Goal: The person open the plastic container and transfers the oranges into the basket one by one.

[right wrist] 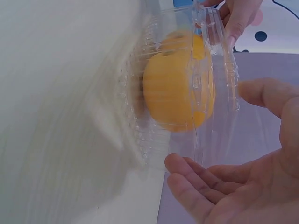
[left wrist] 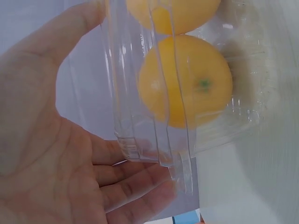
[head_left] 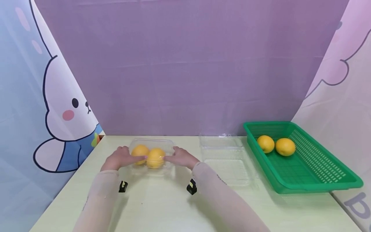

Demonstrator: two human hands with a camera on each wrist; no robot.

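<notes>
holding: 2 hands on a clear box (head_left: 167, 147), 1 at each side.
clear box: left of middle on the table (head_left: 156, 206), toward the back edge; lid panel over the fruit. can't tell if the rim is snapped all round.
box contents: 2 oranges, left orange (head_left: 140, 152) and right orange (head_left: 155, 158), side by side, touching.
left hand (head_left: 119, 158): part-way spread, gripping the box; thumb on the lid, fingers bent round the side near a corner.
right hand (head_left: 183, 157): part-way spread, gripping the box; thumb tip on the lid edge, fingers against the side wall.
sleeves: pale sleeve (head_left: 99, 193) on each arm, black device (head_left: 191, 187) at each wrist.
spare container (head_left: 227, 169): clear, unlidded, flat on the table, right of the right hand, apart from the box.
green basket (head_left: 301, 175): far right; 2 more oranges (head_left: 285, 147) near its back left.
backdrop: purple cloth (head_left: 197, 64) behind the table; rabbit-print cloth (head_left: 63, 109) on the left.
</notes>
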